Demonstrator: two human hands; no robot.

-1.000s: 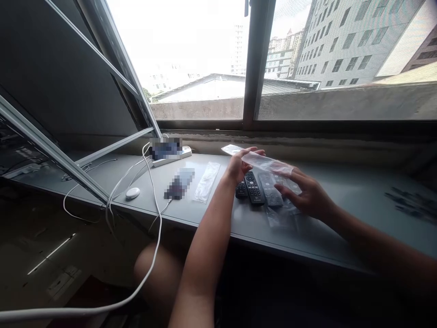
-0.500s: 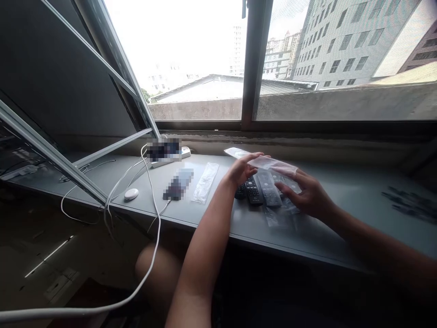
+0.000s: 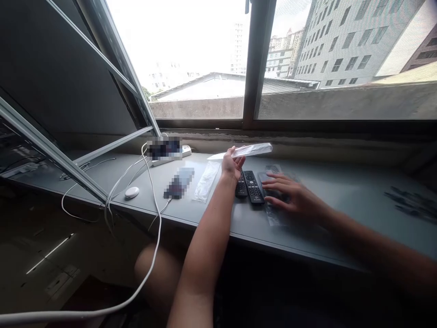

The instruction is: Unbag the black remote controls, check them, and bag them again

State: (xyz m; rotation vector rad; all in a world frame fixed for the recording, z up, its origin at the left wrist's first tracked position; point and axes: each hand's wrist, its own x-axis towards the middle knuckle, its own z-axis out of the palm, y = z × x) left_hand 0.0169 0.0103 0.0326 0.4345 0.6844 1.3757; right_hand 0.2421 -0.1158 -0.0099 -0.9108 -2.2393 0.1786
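Note:
My left hand (image 3: 232, 165) is closed around a long, narrow white plastic sleeve (image 3: 254, 149), raised above the desk; whether anything is inside cannot be made out. Two black remote controls (image 3: 253, 187) lie side by side just below it. My right hand (image 3: 288, 193) is spread with its fingers stretched out over clear plastic bags (image 3: 276, 217) to the right of the remotes. It partly hides the bags, and I cannot tell how firmly it touches them. Left of my forearm, another clear plastic sleeve (image 3: 206, 182) lies flat on the desk.
A blurred-out phone (image 3: 179, 183) on a charging cable lies left of the sleeve. Beyond it are a white power strip (image 3: 186, 151) and a round white object (image 3: 131, 192). A white cable (image 3: 155, 255) hangs across the desk's front edge. Dark thin items (image 3: 411, 200) lie far right.
My right hand has let go of the white sleeve and moved down over the clear bags. My left hand alone now holds the sleeve, turned and shifted left. Both remotes show more fully.

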